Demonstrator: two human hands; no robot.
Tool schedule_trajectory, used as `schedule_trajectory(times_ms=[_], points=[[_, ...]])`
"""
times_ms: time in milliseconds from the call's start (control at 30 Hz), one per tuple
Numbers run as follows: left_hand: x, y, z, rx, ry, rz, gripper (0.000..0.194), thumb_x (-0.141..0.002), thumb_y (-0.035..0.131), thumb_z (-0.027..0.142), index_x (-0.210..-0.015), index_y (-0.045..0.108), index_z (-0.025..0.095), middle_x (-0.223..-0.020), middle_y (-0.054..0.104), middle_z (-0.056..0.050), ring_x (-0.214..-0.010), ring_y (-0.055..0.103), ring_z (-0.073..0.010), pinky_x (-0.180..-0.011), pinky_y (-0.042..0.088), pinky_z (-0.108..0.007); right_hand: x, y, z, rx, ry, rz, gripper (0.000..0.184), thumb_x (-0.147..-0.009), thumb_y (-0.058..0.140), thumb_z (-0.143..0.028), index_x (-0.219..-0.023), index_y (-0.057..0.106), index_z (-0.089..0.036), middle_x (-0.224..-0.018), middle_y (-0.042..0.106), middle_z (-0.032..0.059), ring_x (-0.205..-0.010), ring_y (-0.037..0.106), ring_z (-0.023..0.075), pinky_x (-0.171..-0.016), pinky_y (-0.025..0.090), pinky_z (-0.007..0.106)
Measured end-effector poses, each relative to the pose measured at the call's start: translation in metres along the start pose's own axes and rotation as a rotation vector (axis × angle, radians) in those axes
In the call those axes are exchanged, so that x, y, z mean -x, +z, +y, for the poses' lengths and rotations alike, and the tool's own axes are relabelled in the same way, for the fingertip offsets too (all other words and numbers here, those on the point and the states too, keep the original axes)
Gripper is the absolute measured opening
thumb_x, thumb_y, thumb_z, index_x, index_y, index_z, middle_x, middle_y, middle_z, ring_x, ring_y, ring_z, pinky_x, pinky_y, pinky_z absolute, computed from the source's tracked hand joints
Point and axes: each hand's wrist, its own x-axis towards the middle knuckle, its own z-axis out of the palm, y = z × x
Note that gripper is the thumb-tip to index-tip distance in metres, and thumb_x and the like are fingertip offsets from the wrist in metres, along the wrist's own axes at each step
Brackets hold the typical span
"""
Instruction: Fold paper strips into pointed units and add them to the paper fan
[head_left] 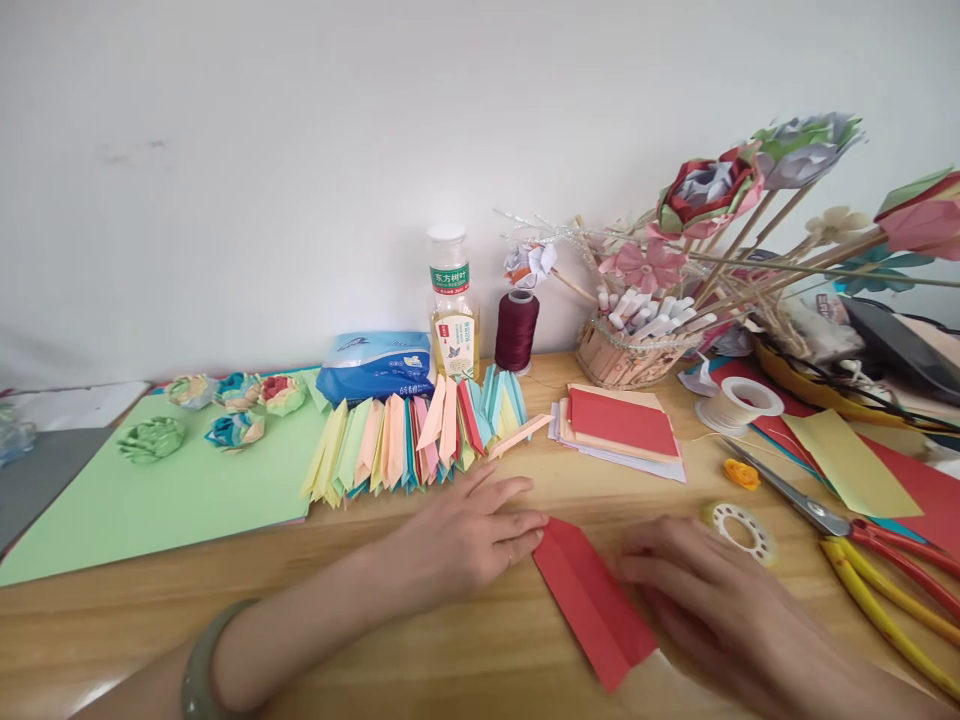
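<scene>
A folded strip of red paper [592,600] lies slanted on the wooden table in front of me. My left hand [465,535] rests flat beside it, fingers stretched out and the fingertips touching the strip's upper left corner. My right hand [712,605] lies over the strip's right side, fingers extended and pressing it down; it is slightly blurred. Neither hand grips anything. A jade-coloured bangle [202,665] sits on my left wrist.
Behind the hands stand a row of folded pastel paper pieces [420,435], a paper stack [619,430], a green sheet [150,495] with paper flowers, wipes [375,365], a bottle [452,305], thread [516,330]. Right: tape roll [739,525], scissors [847,525], basket [630,355].
</scene>
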Motion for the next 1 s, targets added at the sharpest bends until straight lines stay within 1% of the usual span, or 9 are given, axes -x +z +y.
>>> schedule_trajectory(times_ms=[100, 200, 300, 400, 500, 633, 767, 900, 1000], points=[[0.0, -0.002, -0.003, -0.008, 0.014, 0.016, 0.026, -0.098, 0.04, 0.017, -0.11, 0.063, 0.019, -0.118, 0.064, 0.003, -0.119, 0.047, -0.0213, -0.111, 0.022, -0.048, 0.004, -0.003, -0.006, -0.048, -0.062, -0.021, 0.019, -0.09, 0.045, -0.015, -0.099, 0.06, -0.024, -0.099, 0.061, 0.0076, -0.086, 0.057, 0.0181, -0.068, 0.047, 0.029], [-0.003, -0.007, 0.0, -0.049, -0.021, 0.07, 0.031, -0.1, 0.033, 0.017, -0.114, 0.061, 0.016, -0.12, 0.063, 0.003, -0.117, 0.048, -0.019, -0.112, 0.021, -0.043, 0.002, -0.001, -0.014, -0.035, -0.129, 0.059, 0.022, -0.093, 0.04, -0.014, -0.094, 0.061, -0.022, -0.092, 0.064, 0.0063, -0.082, 0.058, 0.018, -0.071, 0.046, 0.031], [-0.006, -0.013, 0.008, -0.057, -0.07, 0.166, 0.033, -0.1, 0.031, 0.016, -0.114, 0.06, 0.014, -0.118, 0.064, 0.0, -0.113, 0.051, -0.017, -0.108, 0.029, -0.037, -0.006, 0.004, -0.021, 0.066, -0.135, 0.191, 0.032, -0.096, 0.03, -0.014, -0.096, 0.061, -0.019, -0.087, 0.066, 0.0071, -0.08, 0.059, 0.0181, -0.07, 0.045, 0.032], [-0.006, -0.013, 0.019, -0.031, -0.066, 0.235, 0.025, -0.097, 0.04, 0.015, -0.103, 0.064, 0.015, -0.102, 0.069, -0.001, -0.1, 0.056, -0.0154, -0.097, 0.039, -0.034, -0.019, 0.011, -0.024, 0.135, -0.106, 0.219, 0.034, -0.098, 0.027, -0.016, -0.093, 0.061, -0.016, -0.08, 0.064, 0.0071, -0.072, 0.057, 0.018, -0.063, 0.044, 0.031], [-0.004, -0.007, 0.027, -0.057, -0.07, 0.194, 0.018, -0.094, 0.048, 0.013, -0.093, 0.065, 0.013, -0.091, 0.069, -0.003, -0.093, 0.057, -0.0161, -0.089, 0.043, -0.033, -0.03, 0.017, -0.022, 0.075, -0.064, 0.187, 0.027, -0.096, 0.035, -0.018, -0.088, 0.06, -0.017, -0.079, 0.062, 0.0048, -0.072, 0.056, 0.0172, -0.064, 0.044, 0.031], [-0.001, -0.004, 0.029, -0.066, -0.07, 0.112, 0.016, -0.093, 0.048, 0.012, -0.095, 0.064, 0.011, -0.089, 0.066, -0.004, -0.09, 0.057, -0.017, -0.085, 0.046, -0.033, -0.039, 0.017, -0.019, -0.063, 0.029, 0.149, 0.02, -0.093, 0.043, -0.017, -0.086, 0.061, -0.019, -0.08, 0.061, 0.0033, -0.074, 0.056, 0.0159, -0.066, 0.045, 0.028], [-0.002, -0.003, 0.027, -0.047, -0.082, 0.108, 0.017, -0.094, 0.046, 0.011, -0.095, 0.063, 0.009, -0.087, 0.065, -0.005, -0.09, 0.056, -0.0172, -0.086, 0.046, -0.033, -0.04, 0.016, -0.02, -0.121, 0.095, 0.139, 0.016, -0.092, 0.046, -0.019, -0.086, 0.061, -0.02, -0.082, 0.06, 0.0037, -0.076, 0.057, 0.0165, -0.066, 0.045, 0.028], [-0.003, 0.001, 0.027, -0.027, -0.101, 0.12, 0.016, -0.093, 0.047, 0.011, -0.096, 0.063, 0.008, -0.088, 0.064, -0.005, -0.091, 0.056, -0.018, -0.085, 0.047, -0.033, -0.041, 0.018, -0.023, -0.135, 0.144, 0.151, 0.019, -0.091, 0.044, -0.02, -0.083, 0.06, -0.02, -0.081, 0.06, 0.0037, -0.075, 0.056, 0.0175, -0.065, 0.045, 0.03], [-0.003, 0.003, 0.028, -0.004, -0.121, 0.119, 0.016, -0.093, 0.047, 0.011, -0.091, 0.062, 0.008, -0.087, 0.063, -0.006, -0.091, 0.055, -0.0181, -0.083, 0.047, -0.032, -0.044, 0.021, -0.025, -0.143, 0.247, 0.144, 0.018, -0.09, 0.044, -0.018, -0.079, 0.058, -0.02, -0.079, 0.059, 0.0037, -0.072, 0.056, 0.018, -0.062, 0.044, 0.03]])
